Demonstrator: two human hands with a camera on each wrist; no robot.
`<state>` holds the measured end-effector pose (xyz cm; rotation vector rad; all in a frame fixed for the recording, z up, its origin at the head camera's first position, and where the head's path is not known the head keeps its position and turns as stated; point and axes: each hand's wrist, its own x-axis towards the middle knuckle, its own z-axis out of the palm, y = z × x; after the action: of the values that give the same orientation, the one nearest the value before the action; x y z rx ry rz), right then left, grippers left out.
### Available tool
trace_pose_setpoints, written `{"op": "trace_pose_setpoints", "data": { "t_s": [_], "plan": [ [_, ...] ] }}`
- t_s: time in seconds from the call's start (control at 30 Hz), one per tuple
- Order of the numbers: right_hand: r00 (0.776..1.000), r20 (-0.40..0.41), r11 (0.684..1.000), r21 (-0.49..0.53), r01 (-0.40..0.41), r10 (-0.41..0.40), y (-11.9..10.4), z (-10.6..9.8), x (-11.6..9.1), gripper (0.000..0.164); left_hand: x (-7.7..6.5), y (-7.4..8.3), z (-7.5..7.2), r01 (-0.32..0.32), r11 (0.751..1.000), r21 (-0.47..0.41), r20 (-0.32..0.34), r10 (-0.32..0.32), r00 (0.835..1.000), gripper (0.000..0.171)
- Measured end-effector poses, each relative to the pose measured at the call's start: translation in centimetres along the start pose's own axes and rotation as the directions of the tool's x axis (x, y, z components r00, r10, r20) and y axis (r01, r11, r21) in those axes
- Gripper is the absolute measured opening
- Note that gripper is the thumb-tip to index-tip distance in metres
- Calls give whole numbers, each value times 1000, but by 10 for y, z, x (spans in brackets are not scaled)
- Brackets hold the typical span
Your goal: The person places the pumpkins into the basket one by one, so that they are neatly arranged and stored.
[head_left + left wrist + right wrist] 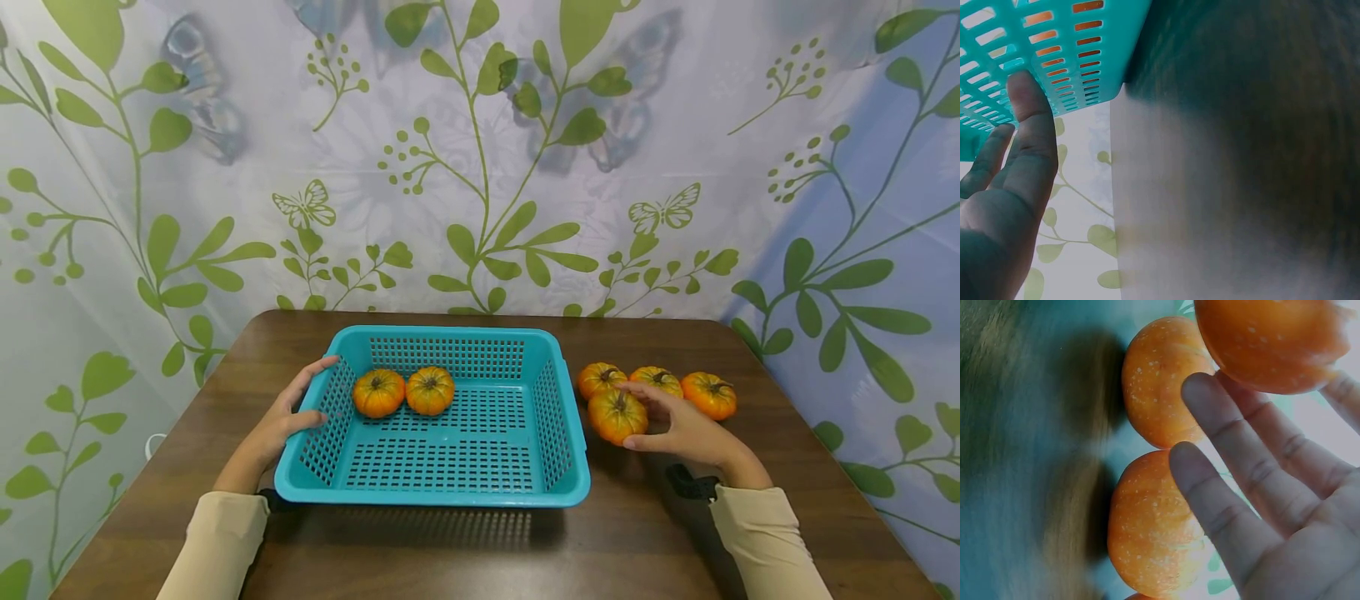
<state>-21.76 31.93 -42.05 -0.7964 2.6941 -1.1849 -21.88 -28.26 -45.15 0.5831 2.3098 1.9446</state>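
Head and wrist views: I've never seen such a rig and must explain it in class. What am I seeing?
No machine here: a person works bare-handed. The head picture comes from a camera worn on the head, looking forward and down; the close-ups come from a camera on each wrist. On the brown table stands a turquoise plastic basket with two small orange pumpkins inside; three pumpkins lie to its right. The left hand touches the basket's side; the right hand holds a sixth pumpkin.
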Motion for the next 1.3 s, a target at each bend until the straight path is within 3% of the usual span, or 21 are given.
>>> {"op": "trace_pose_setpoints", "data": {
  "t_s": [0.4, 0.8, 1.1, 1.3],
  "plan": [
    [997, -72, 999, 40, 19, -16, -5, 1, 0, 75, 0, -1, -1, 12, 1000, -8, 5, -11, 1000, 79],
    [984, -167, 998, 5, 62, -60, -12, 1, 0, 75, -1, 2, -1, 27, 1000, -9, 1, -27, 1000, 79],
    [974, -191, 992, 22, 126, -120, -15, 2, 4, 75, -2, 1, -1, 12, 1000, -8, 10, -12, 1000, 79],
    [976, -194, 993, 46, 113, -102, -17, 3, 6, 73, -1, 2, 0, 20, 1000, -7, 6, -20, 1000, 79]
  ]
}}
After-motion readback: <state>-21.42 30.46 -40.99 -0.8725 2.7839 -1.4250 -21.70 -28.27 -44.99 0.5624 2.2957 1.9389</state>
